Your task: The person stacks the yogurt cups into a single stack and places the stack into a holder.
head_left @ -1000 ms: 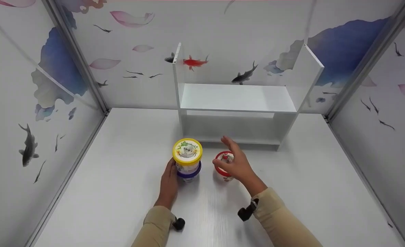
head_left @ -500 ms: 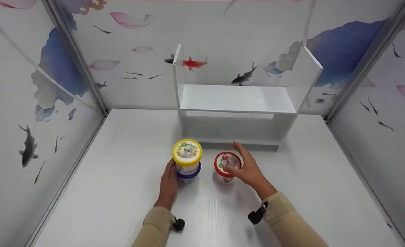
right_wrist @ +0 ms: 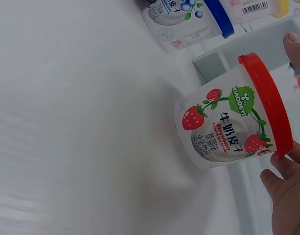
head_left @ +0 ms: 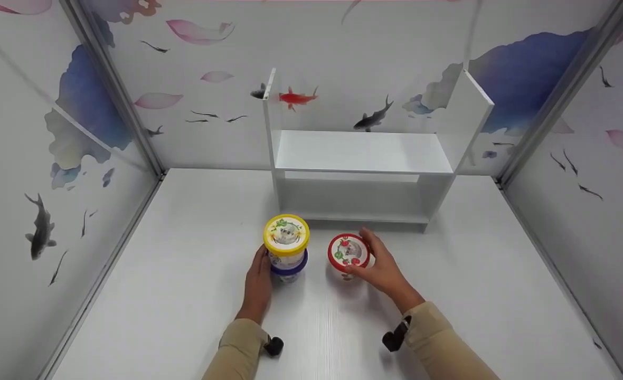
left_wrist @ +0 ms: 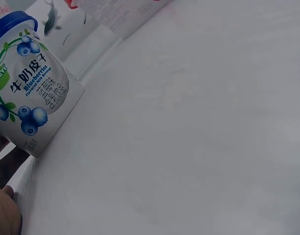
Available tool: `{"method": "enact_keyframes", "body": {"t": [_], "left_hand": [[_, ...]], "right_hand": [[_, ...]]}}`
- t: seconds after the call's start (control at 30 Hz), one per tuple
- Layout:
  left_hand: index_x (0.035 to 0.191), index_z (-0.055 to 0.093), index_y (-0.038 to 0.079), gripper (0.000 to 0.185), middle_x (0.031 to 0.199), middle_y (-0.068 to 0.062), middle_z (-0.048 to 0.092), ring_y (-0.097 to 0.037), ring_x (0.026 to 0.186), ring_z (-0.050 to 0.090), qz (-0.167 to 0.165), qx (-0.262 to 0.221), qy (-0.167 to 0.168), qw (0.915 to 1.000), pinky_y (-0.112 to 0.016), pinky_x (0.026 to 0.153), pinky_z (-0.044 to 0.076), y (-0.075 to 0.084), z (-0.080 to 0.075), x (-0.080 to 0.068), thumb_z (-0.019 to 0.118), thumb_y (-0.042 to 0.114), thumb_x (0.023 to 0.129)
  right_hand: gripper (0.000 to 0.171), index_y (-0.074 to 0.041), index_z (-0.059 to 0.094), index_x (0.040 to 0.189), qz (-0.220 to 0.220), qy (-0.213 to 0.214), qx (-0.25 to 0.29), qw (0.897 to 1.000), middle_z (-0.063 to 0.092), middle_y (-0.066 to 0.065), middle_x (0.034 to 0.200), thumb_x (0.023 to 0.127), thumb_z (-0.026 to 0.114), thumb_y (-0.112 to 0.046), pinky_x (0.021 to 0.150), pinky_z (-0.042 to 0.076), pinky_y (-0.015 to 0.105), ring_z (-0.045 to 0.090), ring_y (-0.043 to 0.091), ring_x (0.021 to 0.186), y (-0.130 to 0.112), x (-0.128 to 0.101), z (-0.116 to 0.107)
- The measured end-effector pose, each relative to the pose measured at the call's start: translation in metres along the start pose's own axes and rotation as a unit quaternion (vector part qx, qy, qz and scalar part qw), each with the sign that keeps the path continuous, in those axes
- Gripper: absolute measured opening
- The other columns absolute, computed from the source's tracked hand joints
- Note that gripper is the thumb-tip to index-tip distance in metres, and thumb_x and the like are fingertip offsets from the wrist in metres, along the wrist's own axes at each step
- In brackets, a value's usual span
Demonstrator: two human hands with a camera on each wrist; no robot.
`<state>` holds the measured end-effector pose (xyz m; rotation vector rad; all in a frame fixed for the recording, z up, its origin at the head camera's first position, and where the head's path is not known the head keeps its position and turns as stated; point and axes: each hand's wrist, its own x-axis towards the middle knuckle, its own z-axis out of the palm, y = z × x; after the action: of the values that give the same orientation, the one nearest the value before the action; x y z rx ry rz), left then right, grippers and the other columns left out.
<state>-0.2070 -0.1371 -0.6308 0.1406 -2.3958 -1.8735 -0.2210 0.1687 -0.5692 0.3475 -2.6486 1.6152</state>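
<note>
A yellow-lidded cup (head_left: 286,236) is stacked on a blue-lidded blueberry cup (head_left: 289,268) (left_wrist: 28,93) on the white table. My left hand (head_left: 258,278) lies along the left side of that stack with its fingers straight against the lower cup. Only the edge of my left hand (left_wrist: 3,213) shows in the left wrist view. Just to the right stands a red-lidded strawberry cup (head_left: 348,252) (right_wrist: 228,122). My right hand (head_left: 381,264) wraps it from the right, thumb in front and fingers (right_wrist: 297,46) behind the lid.
A white two-level shelf (head_left: 361,153) stands against the back wall just behind the cups, both levels bare. Fish-patterned walls close in the table (head_left: 185,221) on the left, back and right. The blueberry cup (right_wrist: 189,17) also shows in the right wrist view.
My right hand has dropped from above the red-lidded cup to its right side and closed round it. The left hand and the stacked cups have stayed put.
</note>
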Motion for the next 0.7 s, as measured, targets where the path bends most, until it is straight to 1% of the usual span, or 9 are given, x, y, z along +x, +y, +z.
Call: {"method": "enact_keyframes", "body": {"t": [0.1,0.23,0.33,0.47,0.7], "left_hand": [[0.160,0.030,0.028,0.068,0.164,0.001,0.031,-0.023,0.153,0.024,0.001,0.000,0.000,1.0000,-0.047,0.124,0.019,0.000,0.000,0.000,0.030,0.066,0.103],[0.160,0.029,0.027,0.068,0.165,0.000,0.030,-0.025,0.153,0.024,0.009,0.002,-0.001,1.0000,-0.048,0.124,0.019,0.001,0.000,0.000,0.029,0.064,0.104],[0.160,0.029,0.029,0.069,0.165,0.002,0.030,-0.023,0.153,0.023,0.002,0.005,-0.002,1.0000,-0.048,0.124,0.019,0.001,0.000,0.000,0.029,0.066,0.103],[0.160,0.028,0.031,0.070,0.165,0.004,0.029,-0.022,0.153,0.022,-0.009,0.006,-0.004,0.9999,-0.048,0.124,0.018,0.001,0.000,0.000,0.029,0.069,0.101],[0.160,0.028,0.033,0.073,0.165,0.005,0.029,-0.022,0.153,0.022,-0.003,0.007,-0.009,0.9999,-0.048,0.124,0.018,-0.001,0.000,0.001,0.028,0.073,0.099]], "right_hand": [[0.111,-0.013,0.027,0.160,0.029,-0.002,0.003,1.000,0.040,0.010,0.157,0.073,0.092,-0.036,0.117,0.036,0.049,0.039,0.030,0.144,0.004,-0.002,0.004],[0.113,-0.014,0.023,0.161,0.051,-0.002,0.007,0.999,0.037,0.012,0.158,0.074,0.092,-0.031,0.116,0.036,0.052,0.037,0.033,0.145,0.008,-0.003,0.009],[0.112,-0.013,0.022,0.161,0.056,0.001,0.013,0.998,0.037,0.013,0.158,0.075,0.092,-0.027,0.116,0.036,0.053,0.037,0.034,0.145,0.011,-0.004,0.012],[0.111,-0.013,0.023,0.161,0.069,0.004,0.022,0.997,0.040,0.014,0.156,0.075,0.092,-0.026,0.114,0.040,0.052,0.042,0.033,0.142,0.014,-0.004,0.014],[0.111,-0.014,0.025,0.159,0.078,0.010,0.047,0.996,0.045,0.013,0.150,0.073,0.093,-0.029,0.108,0.047,0.047,0.049,0.031,0.135,0.018,-0.002,0.016]]}}
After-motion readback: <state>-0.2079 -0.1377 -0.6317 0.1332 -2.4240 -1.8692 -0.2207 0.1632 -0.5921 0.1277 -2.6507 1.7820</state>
